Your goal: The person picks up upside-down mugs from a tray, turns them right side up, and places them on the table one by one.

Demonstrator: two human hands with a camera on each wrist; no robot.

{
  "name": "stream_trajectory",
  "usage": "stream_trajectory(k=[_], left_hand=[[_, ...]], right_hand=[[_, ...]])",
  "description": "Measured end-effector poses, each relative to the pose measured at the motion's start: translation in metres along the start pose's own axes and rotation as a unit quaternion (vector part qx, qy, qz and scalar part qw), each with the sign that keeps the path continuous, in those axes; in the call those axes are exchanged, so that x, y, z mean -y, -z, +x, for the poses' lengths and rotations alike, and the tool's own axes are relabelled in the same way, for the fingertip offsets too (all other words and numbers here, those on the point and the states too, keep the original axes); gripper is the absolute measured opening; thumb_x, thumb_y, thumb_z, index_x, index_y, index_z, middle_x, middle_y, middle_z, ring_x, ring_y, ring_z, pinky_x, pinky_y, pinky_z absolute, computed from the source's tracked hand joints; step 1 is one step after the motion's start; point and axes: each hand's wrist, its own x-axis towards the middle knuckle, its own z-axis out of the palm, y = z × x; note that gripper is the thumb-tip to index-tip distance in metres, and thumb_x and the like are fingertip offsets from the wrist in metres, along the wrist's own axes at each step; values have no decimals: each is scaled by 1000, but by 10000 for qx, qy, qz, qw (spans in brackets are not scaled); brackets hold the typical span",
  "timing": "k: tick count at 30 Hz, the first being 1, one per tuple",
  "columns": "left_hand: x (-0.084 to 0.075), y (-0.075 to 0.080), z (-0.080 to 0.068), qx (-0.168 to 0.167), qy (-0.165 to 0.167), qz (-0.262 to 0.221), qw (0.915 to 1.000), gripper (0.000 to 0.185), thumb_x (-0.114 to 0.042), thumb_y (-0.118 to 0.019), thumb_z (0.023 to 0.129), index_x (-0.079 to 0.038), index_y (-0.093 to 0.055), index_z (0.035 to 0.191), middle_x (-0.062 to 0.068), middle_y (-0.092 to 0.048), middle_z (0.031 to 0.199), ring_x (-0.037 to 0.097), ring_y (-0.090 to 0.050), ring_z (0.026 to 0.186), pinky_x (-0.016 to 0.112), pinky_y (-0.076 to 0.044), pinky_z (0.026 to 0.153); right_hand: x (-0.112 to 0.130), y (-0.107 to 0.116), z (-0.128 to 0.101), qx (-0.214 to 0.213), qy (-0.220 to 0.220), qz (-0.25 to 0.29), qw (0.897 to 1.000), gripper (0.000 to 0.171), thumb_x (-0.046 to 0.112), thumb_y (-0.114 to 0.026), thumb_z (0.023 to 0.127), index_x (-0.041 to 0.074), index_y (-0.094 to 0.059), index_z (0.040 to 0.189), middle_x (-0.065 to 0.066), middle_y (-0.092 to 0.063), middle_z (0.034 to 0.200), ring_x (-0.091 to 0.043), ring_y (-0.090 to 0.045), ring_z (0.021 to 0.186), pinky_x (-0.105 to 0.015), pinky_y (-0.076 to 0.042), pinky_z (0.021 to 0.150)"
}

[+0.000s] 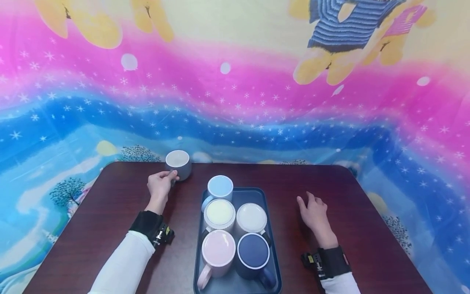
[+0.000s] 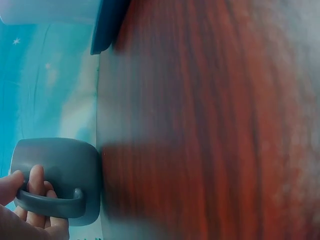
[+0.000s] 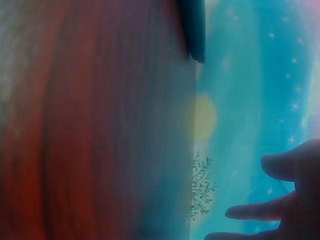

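Observation:
At the far left of the table, my left hand [image 1: 160, 184] grips a grey mug [image 1: 182, 168] by its handle. The left wrist view shows fingers passed through the handle [image 2: 52, 204] and the thumb at its top, with the mug [image 2: 60, 160] upright at the tabletop. My right hand [image 1: 314, 211] holds nothing over the table's right side, its fingers loosely extended. Between the hands lies a dark blue tray [image 1: 253, 195] bearing several mugs: light blue [image 1: 220, 187], cream-topped [image 1: 219, 213], white [image 1: 251, 218], pink [image 1: 218, 249] and navy [image 1: 253, 251].
The dark wooden table [image 1: 293, 179] ends at a printed curtain [image 1: 235, 102] along its back and sides. Mug handles stick out near the tray's edges, the pink one [image 1: 204, 277] at the front left and the navy one [image 1: 268, 278] at the front right.

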Motion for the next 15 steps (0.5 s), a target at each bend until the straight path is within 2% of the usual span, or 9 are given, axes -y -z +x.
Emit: stream_trajectory(k=[6,15], left_hand=[[2,2,0,54,85,-34,9999,32,-27,-69,87,-2,-71,107,0,-72,70,11,-68,80,19,-48,70],[-2,4,3,139,108,75,9998,32,-26,-67,88,0,-70,106,-1,-71,67,10,-67,77,28,-50,79]], right_hand=[[0,1,-2,83,-21,26,10000,66,39,-33,102,-12,-25,143,-41,-32,137,-54,-26,130,-62,-14,108],[-1,4,-1,148,-51,41,9999,67,40,-32,102,-11,-23,143,-41,-30,139,-52,-24,131,-62,-13,109]])
